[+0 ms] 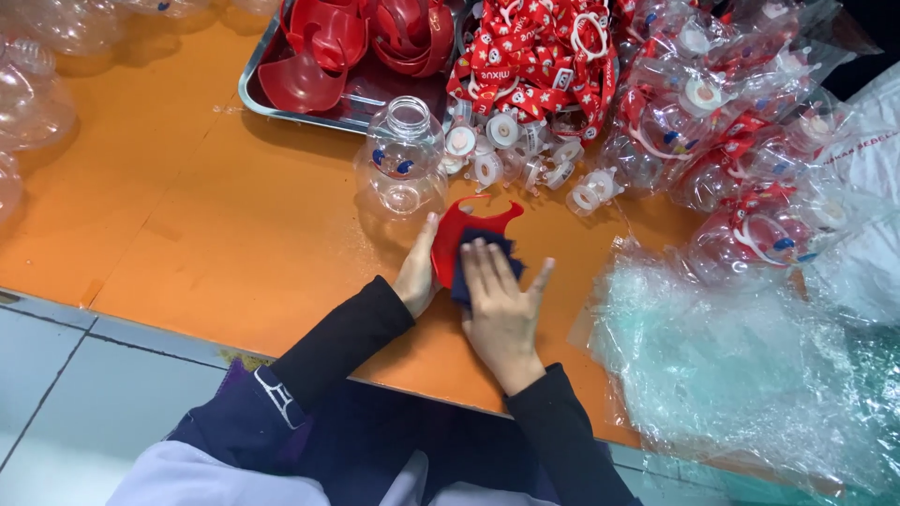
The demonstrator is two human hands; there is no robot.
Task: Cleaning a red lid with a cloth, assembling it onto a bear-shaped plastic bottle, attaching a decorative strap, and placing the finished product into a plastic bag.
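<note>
Here, a glossy red plastic piece [461, 234], curved, two-pointed.

The red handle piece [466, 225] under the hands looks like smooth, glossy plastic, and the dark blue cloth [487, 267] pressed on it is soft and matt. Just beyond stands a clear plastic bottle [403, 155], shiny and see-through. The far tray [258, 98] is bright metal. The orange table [187, 215] looks smooth and dull. On the right, crinkled clear plastic bags [741, 365] glint. The sleeves [342, 337] are matt black fabric.
</note>
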